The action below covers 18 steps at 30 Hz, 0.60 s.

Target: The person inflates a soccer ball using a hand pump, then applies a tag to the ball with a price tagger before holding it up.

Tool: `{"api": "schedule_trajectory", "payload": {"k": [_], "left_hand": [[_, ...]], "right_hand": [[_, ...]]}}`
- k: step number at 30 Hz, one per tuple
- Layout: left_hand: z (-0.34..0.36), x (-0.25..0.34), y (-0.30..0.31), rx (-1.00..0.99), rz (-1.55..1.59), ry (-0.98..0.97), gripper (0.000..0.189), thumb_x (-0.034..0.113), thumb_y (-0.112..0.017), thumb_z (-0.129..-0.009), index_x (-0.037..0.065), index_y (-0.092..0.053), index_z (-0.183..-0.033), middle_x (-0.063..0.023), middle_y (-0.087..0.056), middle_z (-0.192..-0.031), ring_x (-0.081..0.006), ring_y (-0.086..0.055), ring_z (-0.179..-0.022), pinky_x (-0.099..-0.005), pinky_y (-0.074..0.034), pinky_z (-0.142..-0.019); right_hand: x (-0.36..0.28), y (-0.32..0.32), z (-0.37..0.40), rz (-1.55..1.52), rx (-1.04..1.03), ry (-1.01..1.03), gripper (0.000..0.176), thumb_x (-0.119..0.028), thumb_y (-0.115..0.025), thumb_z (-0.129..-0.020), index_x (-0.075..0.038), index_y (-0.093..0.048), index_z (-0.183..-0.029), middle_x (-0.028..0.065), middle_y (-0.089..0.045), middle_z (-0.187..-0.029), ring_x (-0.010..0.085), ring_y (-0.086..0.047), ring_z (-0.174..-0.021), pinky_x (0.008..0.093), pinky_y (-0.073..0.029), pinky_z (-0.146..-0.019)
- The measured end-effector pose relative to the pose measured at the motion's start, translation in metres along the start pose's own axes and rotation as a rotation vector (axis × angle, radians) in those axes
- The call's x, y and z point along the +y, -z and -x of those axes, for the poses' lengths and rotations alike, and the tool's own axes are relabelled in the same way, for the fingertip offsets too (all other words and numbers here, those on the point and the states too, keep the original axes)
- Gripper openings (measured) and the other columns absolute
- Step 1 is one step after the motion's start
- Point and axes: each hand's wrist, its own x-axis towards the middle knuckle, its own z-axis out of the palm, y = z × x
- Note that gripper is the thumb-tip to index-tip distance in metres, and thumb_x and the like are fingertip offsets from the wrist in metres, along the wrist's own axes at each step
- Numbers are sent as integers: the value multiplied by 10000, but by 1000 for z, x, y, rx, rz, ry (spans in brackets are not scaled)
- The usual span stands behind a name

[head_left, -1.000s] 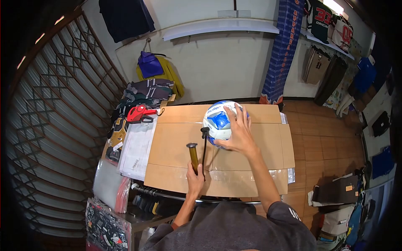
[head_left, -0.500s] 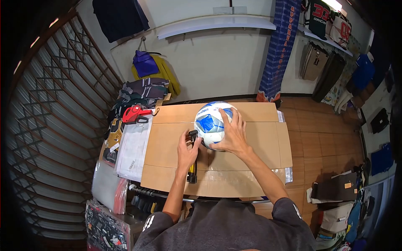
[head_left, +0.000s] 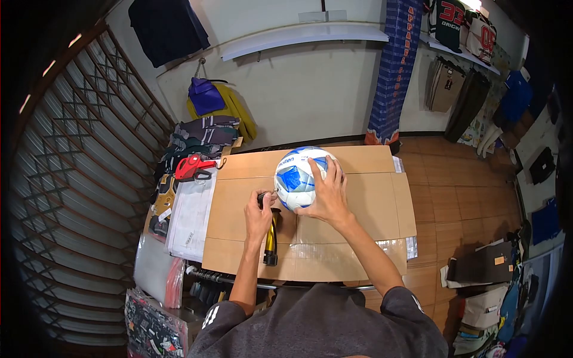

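Observation:
A white and blue ball with "molten" lettering rests over the cardboard sheet. My right hand grips its right side, fingers spread over the top and thumb low on the front. Close to the ball's left side, my left hand is closed on a small black pump nozzle, with a thin tip pointing toward the ball. A yellow and black hand pump lies on the cardboard just right of my left wrist, its upper end near my fingers.
A red tag gun lies left of the cardboard on white papers. Folded clothes are piled at the back left. A clothes rail runs below the near edge. Stacked goods stand right.
My left hand has shifted slightly left, bringing the black nozzle beside the ball. The pump's upper end has dropped away from my fingers. My right hand keeps the ball nearly still.

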Motion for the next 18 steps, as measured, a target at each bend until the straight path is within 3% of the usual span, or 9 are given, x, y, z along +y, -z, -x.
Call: {"api": "schedule_trajectory", "payload": {"k": [2, 6, 9, 10, 13, 16, 18], "left_hand": [[1, -1, 4, -41, -91, 18, 235, 153, -689, -1043, -52, -721, -1155, -104, -772, -931, -129, -702, -814, -304, -560, -728], [7, 23, -6, -31, -249, -112, 240, 136, -723, -1008, -46, -739, -1164, -193, -755, -954, -262, -744, -878, -383, -575, -792], [2, 11, -5, 20, -258, -207, 235, 168, -747, -1003, -38, -770, -1115, -109, -746, -832, -120, -648, -728, -315, -532, -669], [2, 14, -4, 13, -261, -161, 217, 165, -748, -998, -35, -776, -1078, -109, -746, -815, -131, -664, -712, -334, -539, -654], [-1, 14, -1, -27, -279, -163, 195, 145, -719, -1003, -43, -754, -1044, -147, -744, -814, -180, -696, -704, -372, -549, -646], [-2, 29, -1, -89, -375, -151, 146, 89, -676, -994, -56, -686, -984, -231, -728, -897, -358, -729, -799, -433, -561, -726], [-5, 26, 2, -128, -393, -218, 135, 77, -660, -989, -56, -652, -967, -242, -715, -884, -386, -716, -789, -451, -554, -713]], "right_hand": [[1, 1, 1, 2, -3, 0, 1342, -464, -965, -478, -174, -353, -1637, 335, -302, -1592, 558, -280, -1484, 697, -302, -1155], [-4, 2, 3, 17, 1, 12, 1344, -457, -970, -474, -174, -355, -1635, 335, -301, -1590, 557, -278, -1482, 707, -316, -1134], [-2, -1, 5, 9, 14, 23, 1336, -448, -974, -476, -177, -361, -1631, 333, -301, -1590, 556, -272, -1486, 708, -319, -1131], [-3, 0, 5, 13, 9, 13, 1335, -445, -977, -475, -182, -365, -1632, 331, -300, -1591, 553, -269, -1489, 705, -320, -1133], [-3, 1, 7, 19, 10, 16, 1346, -449, -980, -468, -187, -362, -1636, 329, -299, -1593, 551, -266, -1493, 703, -318, -1136], [-7, 0, 8, 27, 3, -2, 1360, -448, -983, -462, -197, -355, -1642, 322, -295, -1601, 550, -264, -1498, 721, -319, -1129], [-9, -1, 9, 28, 2, -8, 1365, -443, -986, -458, -205, -353, -1643, 319, -291, -1606, 548, -261, -1503, 732, -321, -1124]]}}
